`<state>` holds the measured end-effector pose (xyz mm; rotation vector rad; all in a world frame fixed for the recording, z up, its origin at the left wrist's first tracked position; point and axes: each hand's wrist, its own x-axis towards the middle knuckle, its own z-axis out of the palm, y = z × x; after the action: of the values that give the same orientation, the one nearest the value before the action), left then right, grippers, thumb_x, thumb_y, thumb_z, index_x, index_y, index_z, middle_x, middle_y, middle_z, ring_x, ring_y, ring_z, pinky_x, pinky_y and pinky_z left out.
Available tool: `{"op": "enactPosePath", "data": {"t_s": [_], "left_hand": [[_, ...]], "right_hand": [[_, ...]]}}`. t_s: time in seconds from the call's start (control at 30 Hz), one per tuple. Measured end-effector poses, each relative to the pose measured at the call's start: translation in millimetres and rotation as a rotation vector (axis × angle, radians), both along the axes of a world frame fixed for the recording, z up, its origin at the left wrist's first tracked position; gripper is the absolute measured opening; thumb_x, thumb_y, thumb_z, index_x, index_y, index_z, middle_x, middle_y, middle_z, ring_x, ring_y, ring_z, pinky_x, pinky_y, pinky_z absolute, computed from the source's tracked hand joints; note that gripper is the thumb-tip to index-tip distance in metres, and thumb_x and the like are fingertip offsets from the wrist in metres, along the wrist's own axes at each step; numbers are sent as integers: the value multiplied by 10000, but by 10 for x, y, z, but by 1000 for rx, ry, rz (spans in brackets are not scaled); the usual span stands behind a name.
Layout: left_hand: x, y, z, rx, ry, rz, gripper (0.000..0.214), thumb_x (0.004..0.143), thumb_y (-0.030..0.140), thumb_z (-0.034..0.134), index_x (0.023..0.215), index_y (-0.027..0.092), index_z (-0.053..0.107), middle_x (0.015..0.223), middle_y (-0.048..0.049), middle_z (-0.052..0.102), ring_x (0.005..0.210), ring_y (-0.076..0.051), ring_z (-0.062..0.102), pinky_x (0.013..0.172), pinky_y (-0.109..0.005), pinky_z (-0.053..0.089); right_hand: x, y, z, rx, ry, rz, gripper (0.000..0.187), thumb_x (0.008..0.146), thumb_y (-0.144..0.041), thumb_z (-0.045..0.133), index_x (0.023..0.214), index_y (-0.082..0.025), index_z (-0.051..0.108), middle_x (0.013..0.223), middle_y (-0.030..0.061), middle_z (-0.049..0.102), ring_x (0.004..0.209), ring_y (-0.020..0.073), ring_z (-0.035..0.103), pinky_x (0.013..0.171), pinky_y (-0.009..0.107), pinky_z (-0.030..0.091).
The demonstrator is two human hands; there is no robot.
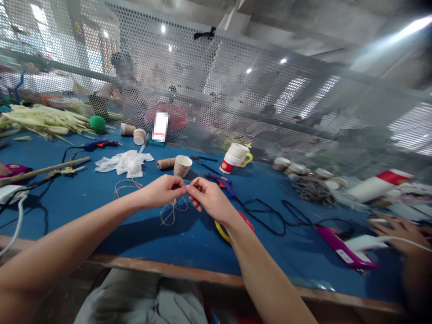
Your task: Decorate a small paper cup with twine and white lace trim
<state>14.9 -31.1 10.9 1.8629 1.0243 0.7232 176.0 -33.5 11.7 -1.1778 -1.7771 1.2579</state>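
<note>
Above the blue tabletop (135, 234), my left hand (165, 191) and my right hand (211, 198) meet fingertip to fingertip, both pinched closed. A thin strand of brown twine (174, 208) runs from the fingers and loops loosely beneath them; the exact grip point is hidden. Just beyond my hands stands a small twine-coloured cup (182, 166), with a spool of twine (166, 164) lying at its left. A blue glue gun (222, 182) lies behind my right hand. Partly covered by my right forearm are scissors (222, 232) with what look like yellow and red handles.
Stacked paper cups (232, 157), one yellow-handled, stand behind. White cloth (126, 163), another glue gun (99, 144) and pale husks (43, 119) lie left. A purple power strip (344, 247), black cable (266, 218) and another person's hand (398, 231) are right. A mesh partition (202, 76) rises behind.
</note>
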Motion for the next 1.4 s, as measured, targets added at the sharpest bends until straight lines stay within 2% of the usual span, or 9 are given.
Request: {"op": "enactPosePath", "data": {"t_s": [0.17, 0.53, 0.77, 1.0, 1.27, 1.4], "left_hand": [[-28, -13, 22, -109, -69, -74, 200, 787, 308, 457, 695, 132, 471, 541, 57, 390, 454, -43, 309, 416, -181, 243], [-36, -34, 58, -93, -26, -93, 164, 769, 284, 471, 689, 140, 474, 568, 53, 404, 479, -50, 340, 444, -185, 279], [-12, 0, 2, 0, 6, -15, 184, 766, 287, 475, 657, 140, 462, 531, 56, 385, 456, -48, 316, 413, -182, 238], [-22, -23, 31, -120, -49, -86, 209, 775, 325, 471, 673, 142, 458, 538, 58, 391, 448, -47, 326, 421, -186, 253], [-58, -25, 29, -109, -45, -138, 191, 770, 322, 473, 706, 142, 482, 559, 52, 409, 477, -58, 343, 445, -198, 271], [-43, -7, 13, -94, -61, -85, 197, 772, 326, 464, 687, 150, 457, 565, 53, 405, 476, -57, 339, 441, -194, 264]], "right_hand": [[41, -6, 17, -24, 56, 71, 307, 710, -450, 585, 725, -170, 462, 591, -44, 479, 464, 55, 447, 397, 186, 348], [87, -4, 39, -33, 32, 146, 237, 747, -389, 560, 763, -170, 470, 618, -35, 494, 485, 59, 456, 416, 194, 364], [26, 4, 7, 3, -6, 19, 308, 729, -462, 553, 709, -173, 452, 576, -42, 474, 456, 58, 435, 394, 192, 354], [52, -8, 28, -28, 18, 78, 301, 711, -450, 584, 728, -175, 463, 586, -44, 486, 463, 57, 450, 402, 188, 360], [93, -15, 55, -54, 42, 136, 277, 730, -424, 579, 746, -169, 474, 595, -40, 496, 470, 54, 454, 409, 188, 358], [58, -3, 32, -37, 72, 80, 308, 710, -450, 591, 739, -170, 466, 588, -44, 481, 467, 57, 448, 401, 190, 356]]}}
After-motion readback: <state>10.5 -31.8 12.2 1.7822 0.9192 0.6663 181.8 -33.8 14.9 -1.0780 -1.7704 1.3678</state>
